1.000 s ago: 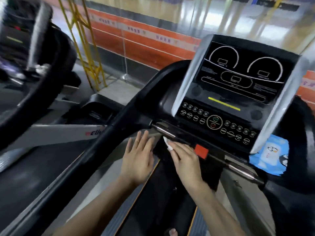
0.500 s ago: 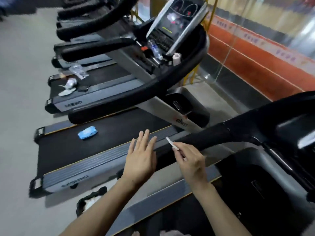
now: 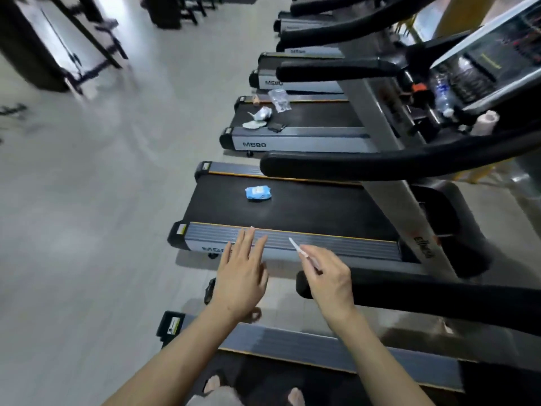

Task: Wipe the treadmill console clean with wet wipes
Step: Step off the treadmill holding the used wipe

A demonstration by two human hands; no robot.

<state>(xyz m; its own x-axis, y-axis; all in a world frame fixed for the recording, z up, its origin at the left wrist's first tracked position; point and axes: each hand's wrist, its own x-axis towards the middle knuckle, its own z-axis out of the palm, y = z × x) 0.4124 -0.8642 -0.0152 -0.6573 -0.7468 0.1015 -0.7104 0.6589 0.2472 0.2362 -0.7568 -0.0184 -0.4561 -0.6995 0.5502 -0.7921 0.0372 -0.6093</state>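
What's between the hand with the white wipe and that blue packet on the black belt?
In the head view, only the grey side rail and bare black belt lie between the right hand holding the white wipe and the blue wipes packet.

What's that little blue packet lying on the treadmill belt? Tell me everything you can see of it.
The small blue soft plastic packet has a paler white patch on its top face, and looks slightly crumpled and puffy. It lies flat on the black belt of the neighbouring treadmill, towards its rear end. Nothing else touches it; both hands are clear of it. Its print is too blurred to read.
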